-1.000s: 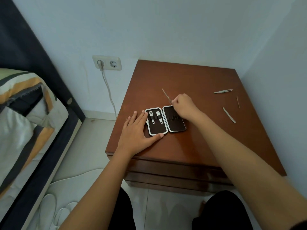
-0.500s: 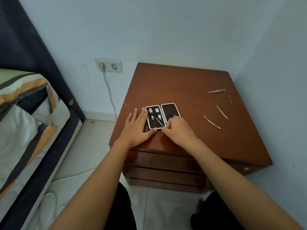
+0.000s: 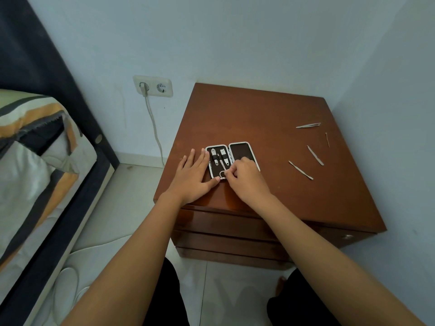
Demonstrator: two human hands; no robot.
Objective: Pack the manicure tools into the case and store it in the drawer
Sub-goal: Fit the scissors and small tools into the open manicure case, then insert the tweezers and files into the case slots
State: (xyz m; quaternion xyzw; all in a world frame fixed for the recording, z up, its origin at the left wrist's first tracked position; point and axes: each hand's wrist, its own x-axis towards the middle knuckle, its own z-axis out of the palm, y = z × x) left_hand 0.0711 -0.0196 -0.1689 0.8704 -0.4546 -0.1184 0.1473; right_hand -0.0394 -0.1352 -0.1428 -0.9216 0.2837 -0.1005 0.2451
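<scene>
A small black manicure case (image 3: 242,151) with a white rim lies open on the brown nightstand (image 3: 259,118). Its left half holds two clippers and small scissors (image 3: 222,169). My right hand (image 3: 247,178) pinches the scissors' handle loop at the case's near edge. My left hand (image 3: 194,176) lies flat on the wood, its thumb against the case's left corner. To the right lie tweezers (image 3: 308,125), a thin stick (image 3: 327,139), a file (image 3: 315,155) and a pusher (image 3: 300,170). The drawer fronts (image 3: 226,222) below are closed.
The nightstand stands in a wall corner, the right wall close beside it. A wall socket (image 3: 153,86) with a plugged cable is at the left. A bed (image 3: 35,147) with striped bedding fills the left side. My knees are on the tiled floor below.
My right hand brought the scissors from above the case down into its left half and now holds their handle loop. A pusher now lies on the wood to the right. The left hand stayed.
</scene>
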